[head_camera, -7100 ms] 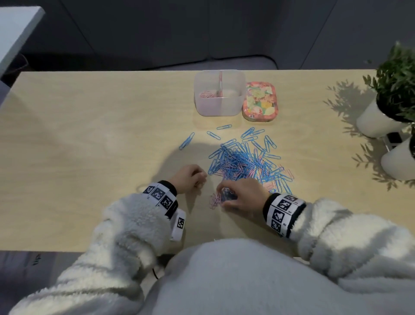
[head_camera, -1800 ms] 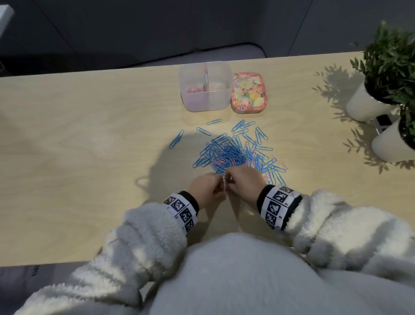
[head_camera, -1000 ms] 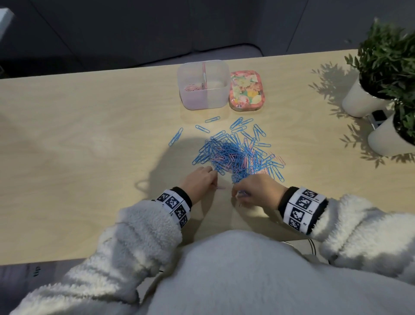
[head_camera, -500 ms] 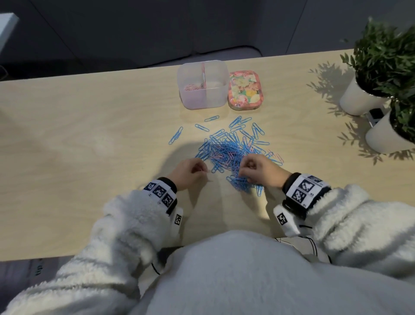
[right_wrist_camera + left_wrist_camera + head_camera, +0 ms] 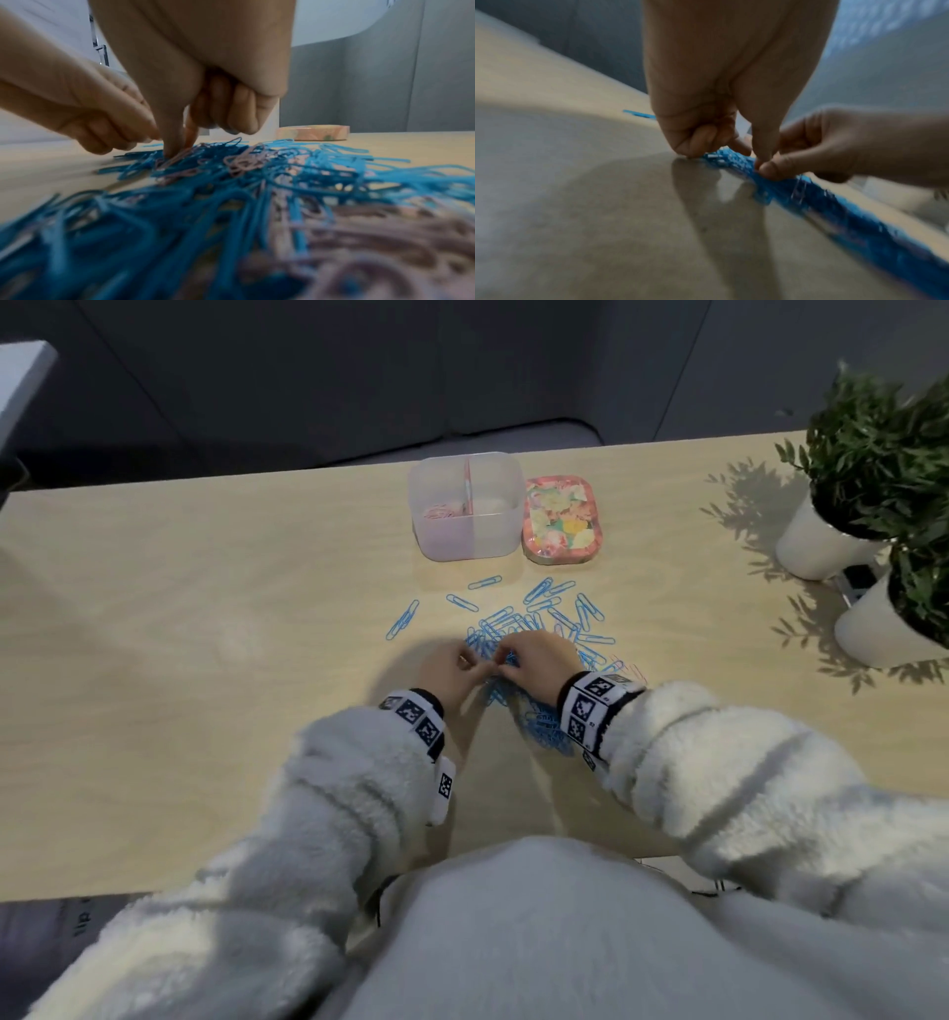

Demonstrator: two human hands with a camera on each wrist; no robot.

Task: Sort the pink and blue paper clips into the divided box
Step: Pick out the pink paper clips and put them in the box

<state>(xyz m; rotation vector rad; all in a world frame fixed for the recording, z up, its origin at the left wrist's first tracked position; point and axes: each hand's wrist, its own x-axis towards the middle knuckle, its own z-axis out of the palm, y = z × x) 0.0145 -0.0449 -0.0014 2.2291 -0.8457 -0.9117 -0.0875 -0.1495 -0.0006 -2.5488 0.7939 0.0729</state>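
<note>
Both hands have closed in together at the near-left edge of the heap since half a second ago. Right hand: grip pinched on a pink paper clip, thumb and forefinger tip down. Left hand: fingers curled, tips on the blue paper clips; whether it holds one, cannot tell. Heap: mostly blue, on the bench. Divided box: a few pink clips in the left compartment, right compartment apparently bare. Patterned lid beside it. Sorting judged barely begun.
</note>
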